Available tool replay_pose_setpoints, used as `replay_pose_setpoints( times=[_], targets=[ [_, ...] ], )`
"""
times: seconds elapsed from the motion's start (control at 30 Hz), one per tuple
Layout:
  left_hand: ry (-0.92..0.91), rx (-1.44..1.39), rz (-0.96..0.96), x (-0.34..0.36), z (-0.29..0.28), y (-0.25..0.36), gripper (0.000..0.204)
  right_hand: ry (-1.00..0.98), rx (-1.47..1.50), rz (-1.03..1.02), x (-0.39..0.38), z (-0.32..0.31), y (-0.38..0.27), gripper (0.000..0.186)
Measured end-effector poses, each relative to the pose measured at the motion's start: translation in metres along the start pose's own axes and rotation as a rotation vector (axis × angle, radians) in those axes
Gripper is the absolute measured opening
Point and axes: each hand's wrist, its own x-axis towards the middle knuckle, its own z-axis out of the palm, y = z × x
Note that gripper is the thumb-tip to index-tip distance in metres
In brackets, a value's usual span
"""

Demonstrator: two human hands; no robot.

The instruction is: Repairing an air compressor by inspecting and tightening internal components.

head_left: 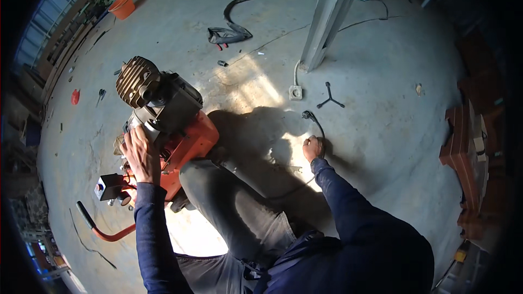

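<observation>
An orange air compressor (pixel 200 137) with a dark motor and a finned, tan pump head (pixel 139 80) stands at the left, beside my knee. My left hand (pixel 143 153) rests on its near side, fingers stretched out over the metal below the pump head. Farther right, low over the floor, my right hand (pixel 312 148) is closed around a black power cord (pixel 320 129). The cord's plug (pixel 307 114) sticks out past the fist. Beyond the plug, a white socket outlet (pixel 295 93) lies near the foot of a grey steel post (pixel 328 19), apart from the plug.
A three-armed black wrench (pixel 329 97) lies right of the outlet. An open-end spanner (pixel 291 169) is on the floor by my right hand. A black hose or strap (pixel 231 31) lies farther off. The compressor's orange handle (pixel 111 235) juts out left; brown boxes (pixel 463 152) line the right.
</observation>
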Motion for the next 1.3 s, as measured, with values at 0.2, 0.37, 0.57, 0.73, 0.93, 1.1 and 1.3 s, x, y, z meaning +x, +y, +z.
replay_pose_setpoints(
  times=[0.2,0.37,0.57,0.73,0.93,1.1,1.3],
  targets=[
    [-0.033,-0.048,0.064,0.01,-0.017,0.003,0.053,0.025,0.016,0.023,0.085,-0.006,-0.008,0.057],
    [-0.166,-0.25,0.073,0.016,-0.024,-0.007,0.05,-0.056,-0.162,0.03,0.109,0.004,-0.027,0.067],
    [-0.19,-0.207,0.051,0.015,-0.051,-0.005,0.08,-0.206,-0.069,-0.028,0.136,0.016,-0.041,0.05],
    [-0.079,-0.442,-0.322,-0.047,-0.109,0.003,0.105,-0.09,0.432,-0.049,0.195,0.009,-0.045,0.055],
    [-0.232,-0.327,-0.454,-0.153,-0.151,-0.018,0.089,0.011,0.163,-0.109,0.207,-0.003,-0.07,0.043],
    [-0.33,-0.286,-0.554,-0.222,-0.184,-0.027,0.074,0.041,0.102,-0.003,0.191,-0.004,-0.092,0.042],
    [-0.35,-0.245,-0.637,-0.233,-0.198,-0.03,0.066,0.028,-0.07,0.037,0.182,-0.002,-0.119,0.044]
  ],
)
